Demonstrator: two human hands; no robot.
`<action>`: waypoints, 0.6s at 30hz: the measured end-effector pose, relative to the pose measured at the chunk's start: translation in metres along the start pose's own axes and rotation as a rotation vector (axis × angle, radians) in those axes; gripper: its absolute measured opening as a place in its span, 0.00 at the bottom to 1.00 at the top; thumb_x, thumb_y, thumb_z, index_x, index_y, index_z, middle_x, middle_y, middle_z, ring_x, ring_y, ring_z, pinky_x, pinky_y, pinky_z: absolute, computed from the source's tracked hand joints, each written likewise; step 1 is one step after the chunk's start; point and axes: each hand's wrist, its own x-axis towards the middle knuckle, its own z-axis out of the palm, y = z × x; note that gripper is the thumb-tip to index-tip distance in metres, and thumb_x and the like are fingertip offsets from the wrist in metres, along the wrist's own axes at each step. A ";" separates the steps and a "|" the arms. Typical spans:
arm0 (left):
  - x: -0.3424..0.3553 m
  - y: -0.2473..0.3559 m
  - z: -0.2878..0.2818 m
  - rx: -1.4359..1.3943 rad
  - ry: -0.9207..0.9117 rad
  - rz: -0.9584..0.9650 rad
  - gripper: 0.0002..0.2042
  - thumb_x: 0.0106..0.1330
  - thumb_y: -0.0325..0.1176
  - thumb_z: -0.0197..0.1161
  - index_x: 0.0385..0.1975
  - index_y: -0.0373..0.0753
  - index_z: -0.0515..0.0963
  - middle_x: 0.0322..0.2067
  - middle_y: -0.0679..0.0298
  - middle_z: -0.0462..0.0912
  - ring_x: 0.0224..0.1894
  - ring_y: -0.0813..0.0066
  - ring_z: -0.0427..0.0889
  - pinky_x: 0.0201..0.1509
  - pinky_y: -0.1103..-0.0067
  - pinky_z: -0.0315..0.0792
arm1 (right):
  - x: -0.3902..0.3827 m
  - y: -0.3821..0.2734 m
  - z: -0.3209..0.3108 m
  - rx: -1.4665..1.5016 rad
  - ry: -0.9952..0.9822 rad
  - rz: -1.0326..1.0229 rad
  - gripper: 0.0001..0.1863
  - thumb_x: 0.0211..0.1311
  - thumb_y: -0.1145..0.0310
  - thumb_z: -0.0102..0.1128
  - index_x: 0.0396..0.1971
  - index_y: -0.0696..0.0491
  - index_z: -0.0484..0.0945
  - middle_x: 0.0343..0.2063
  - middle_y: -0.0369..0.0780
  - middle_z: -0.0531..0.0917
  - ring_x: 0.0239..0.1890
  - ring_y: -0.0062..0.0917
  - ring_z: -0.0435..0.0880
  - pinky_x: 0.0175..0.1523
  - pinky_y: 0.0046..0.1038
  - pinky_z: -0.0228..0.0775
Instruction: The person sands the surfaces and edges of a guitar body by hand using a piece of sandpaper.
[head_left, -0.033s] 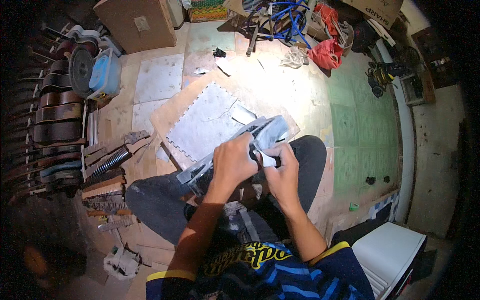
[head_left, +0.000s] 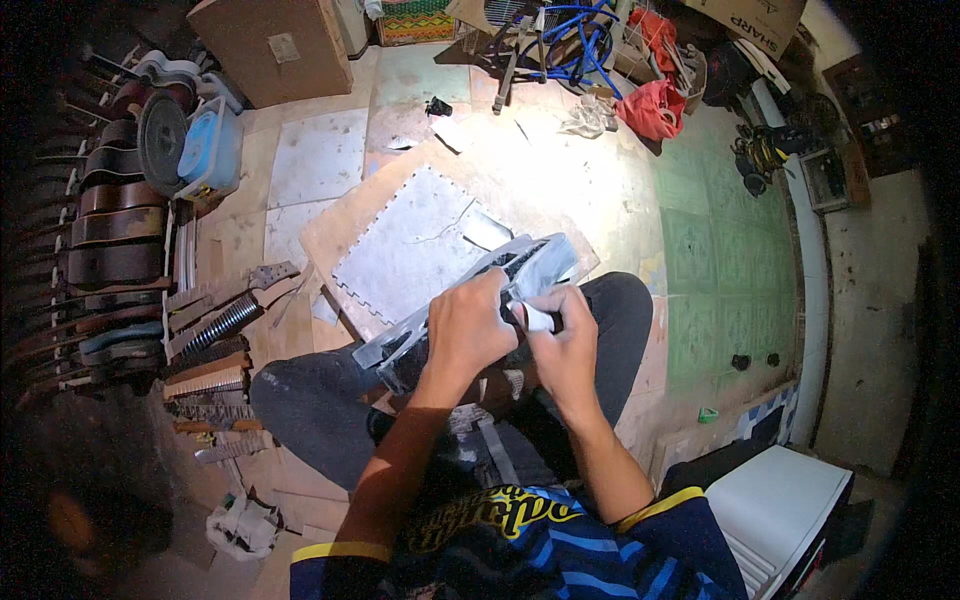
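A dusty grey-white workpiece (head_left: 545,264), shaped like an electric guitar body, lies tilted across my lap. My left hand (head_left: 468,322) is closed round its near edge, about the middle. At its right part, my right hand (head_left: 562,330) pinches a small folded white strip (head_left: 538,319) that looks like sandpaper, held against the edge. Both hands hide part of the body's near side. Beyond it, a pale sheet (head_left: 485,229) lies on a grey foam mat (head_left: 395,240) with a toothed edge.
Several guitar bodies (head_left: 115,225) stand in a row at the left, near a clear tub (head_left: 215,150). Guitar necks (head_left: 225,325) lie beside my left knee. Blue hose (head_left: 590,45) and a red bag (head_left: 652,108) are at the back. A white box-shaped thing (head_left: 775,500) stands at lower right.
My right hand and the folded strip have shifted very slightly along the edge. The workpiece has tilted a touch, and my left hand keeps its hold.
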 end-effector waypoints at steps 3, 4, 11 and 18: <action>-0.005 -0.004 0.006 -0.053 0.023 0.031 0.11 0.51 0.38 0.71 0.30 0.40 0.80 0.28 0.51 0.85 0.32 0.46 0.85 0.34 0.60 0.77 | 0.021 0.001 0.012 0.044 0.041 0.005 0.06 0.56 0.77 0.65 0.31 0.60 0.77 0.30 0.46 0.78 0.32 0.38 0.78 0.40 0.33 0.70; -0.007 -0.004 0.008 -0.061 0.007 0.032 0.11 0.51 0.38 0.71 0.30 0.40 0.80 0.28 0.52 0.85 0.32 0.46 0.85 0.34 0.60 0.77 | 0.010 0.007 0.008 0.041 0.033 0.016 0.06 0.56 0.76 0.66 0.31 0.61 0.77 0.30 0.46 0.78 0.32 0.37 0.78 0.40 0.33 0.70; -0.001 -0.004 0.005 -0.058 0.068 0.052 0.12 0.51 0.37 0.70 0.32 0.39 0.80 0.29 0.49 0.84 0.32 0.44 0.84 0.35 0.59 0.77 | 0.010 0.011 0.013 0.138 0.009 0.131 0.09 0.57 0.75 0.69 0.32 0.61 0.77 0.29 0.44 0.77 0.33 0.31 0.78 0.41 0.30 0.70; -0.004 0.000 0.006 -0.014 0.020 0.052 0.09 0.52 0.33 0.67 0.31 0.38 0.79 0.28 0.48 0.84 0.33 0.43 0.84 0.34 0.58 0.76 | 0.009 0.018 0.011 0.102 0.033 0.108 0.09 0.57 0.74 0.70 0.30 0.59 0.77 0.29 0.42 0.77 0.33 0.29 0.77 0.42 0.29 0.68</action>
